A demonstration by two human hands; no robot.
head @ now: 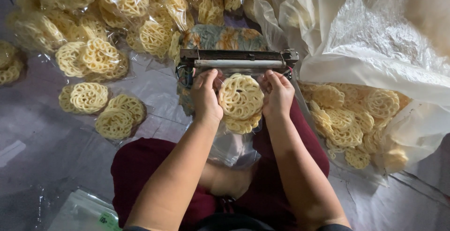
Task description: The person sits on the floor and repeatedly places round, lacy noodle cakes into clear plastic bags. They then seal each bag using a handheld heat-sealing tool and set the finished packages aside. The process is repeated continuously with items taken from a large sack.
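Observation:
A clear bag of round yellow lattice crackers (241, 98) is held between both hands in front of me. My left hand (205, 96) grips its left side and my right hand (277, 95) grips its right side. The bag's open top lies at the jaw of a dark bar heat sealer (238, 58) just beyond my fingers. The sealer rests on a patterned cloth (220, 37).
Several sealed packs of crackers (101, 57) lie at the left and back on a plastic-covered floor. A big clear sack of loose crackers (349, 118) stands open at the right. A stack of empty plastic bags (84, 212) sits at the lower left. My dark red trousers fill the bottom.

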